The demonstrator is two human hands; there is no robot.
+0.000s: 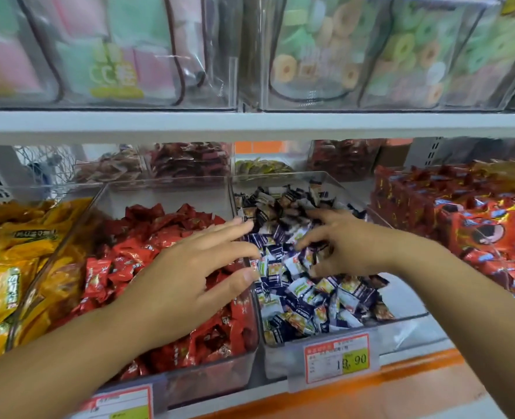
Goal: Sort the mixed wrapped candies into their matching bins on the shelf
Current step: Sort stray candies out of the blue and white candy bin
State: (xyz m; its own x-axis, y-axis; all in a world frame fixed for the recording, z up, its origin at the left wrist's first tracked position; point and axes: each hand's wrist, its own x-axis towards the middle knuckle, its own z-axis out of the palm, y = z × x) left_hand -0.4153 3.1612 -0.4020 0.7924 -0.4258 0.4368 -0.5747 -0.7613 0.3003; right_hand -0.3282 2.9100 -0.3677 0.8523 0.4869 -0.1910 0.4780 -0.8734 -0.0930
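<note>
A clear bin in the middle of the lower shelf holds a heap of small blue-and-white wrapped candies. To its left a clear bin is full of red wrapped candies. My left hand hovers over the divider between these two bins, fingers spread, reaching toward the blue-and-white heap. My right hand is over that heap with fingers curled down among the candies; I cannot tell whether it grips one.
Yellow packets fill the far-left bin. Red-orange packets are stacked at the right. A price tag hangs on the middle bin's front. Smaller bins sit behind, and an upper shelf carries clear boxes of pastel sweets.
</note>
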